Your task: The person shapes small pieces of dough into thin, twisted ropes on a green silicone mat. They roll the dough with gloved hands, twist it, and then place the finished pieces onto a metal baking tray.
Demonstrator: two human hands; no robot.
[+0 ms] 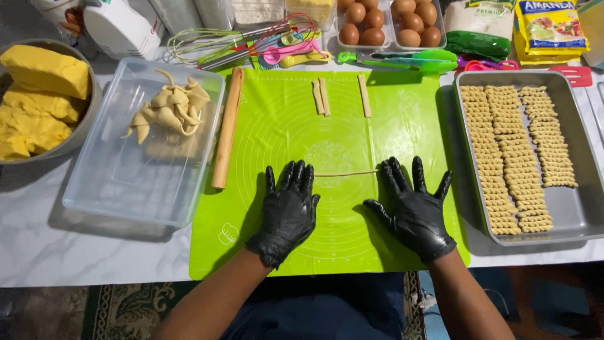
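Note:
Both my hands wear black gloves and lie flat on a bright green silicone mat (283, 126). Under the fingertips of my left hand (288, 208) and my right hand (412, 204) runs a very thin rope of pale dough (345, 174), stretched sideways between them. The fingers of both hands are spread. Three short dough sticks (322, 97) lie at the far edge of the mat, and a long thick roll of dough (226, 128) lies along the mat's left edge.
A clear plastic tub (119, 189) with dough scraps (170, 107) stands left. A bowl of yellow dough (38, 101) is far left. Right, a metal tray (576, 208) holds rows of twisted pieces. Whisks, green tongs (402, 60), eggs (387, 22) and packets line the back.

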